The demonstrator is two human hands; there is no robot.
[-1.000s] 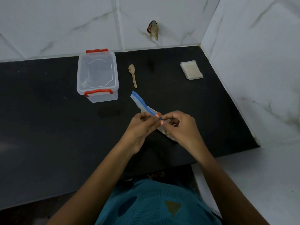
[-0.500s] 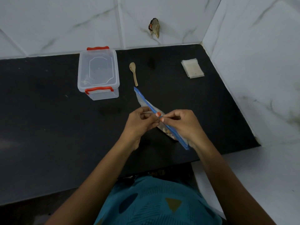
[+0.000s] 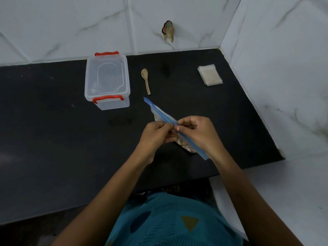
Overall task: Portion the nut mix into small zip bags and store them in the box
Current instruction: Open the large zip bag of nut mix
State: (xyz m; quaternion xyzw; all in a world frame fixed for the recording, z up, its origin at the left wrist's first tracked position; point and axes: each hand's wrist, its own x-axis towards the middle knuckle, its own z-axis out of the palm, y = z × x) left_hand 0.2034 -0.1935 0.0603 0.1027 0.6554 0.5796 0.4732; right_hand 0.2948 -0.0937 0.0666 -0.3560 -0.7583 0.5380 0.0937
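Left hand (image 3: 156, 137), right hand (image 3: 200, 134) pinch crinkly bag's (image 3: 156, 116) blue strip (image 3: 155, 107); nuts (image 3: 183, 143), seemingly.

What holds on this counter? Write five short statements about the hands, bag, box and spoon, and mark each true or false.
1. The left hand and right hand both pinch the zip bag at its blue strip. True.
2. The box stands with its lid off. False: the lid is on.
3. The spoon lies on the counter between the box and the stack of small bags. True.
4. The stack of small bags lies left of the box. False: it lies to the right, near the corner wall.
5. Nut mix shows inside the zip bag. True.
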